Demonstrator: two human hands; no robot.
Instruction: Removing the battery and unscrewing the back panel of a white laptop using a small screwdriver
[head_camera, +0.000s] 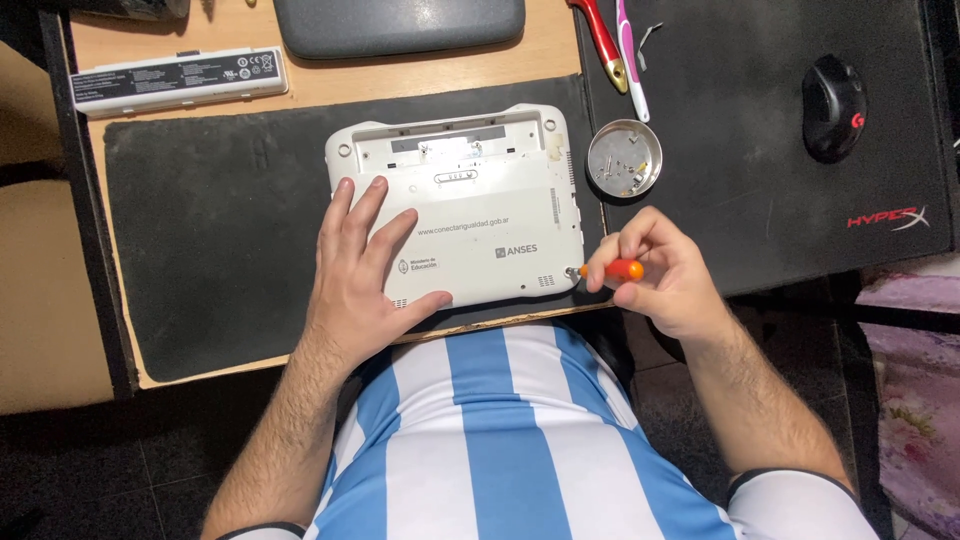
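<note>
Surface: light wooden surface (330, 88) with black rubber mat (210, 210)
Device: white plastic netbook (470, 200) upside down on mat
Left hand (365, 265): released, flat on netbook
Right hand (665, 275): grasping orange-handled screwdriver (612, 270) at netbook's corner
Nearby: round metal tin (624, 158) holding screws

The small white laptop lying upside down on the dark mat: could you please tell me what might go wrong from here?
The small white laptop overhangs the desk's front edge slightly; the left hand steadies it, so letting go may shift it. The orange-handled screwdriver in the right hand works the near corner, where a freed screw could drop off the desk instead of reaching the round metal dish.
</note>
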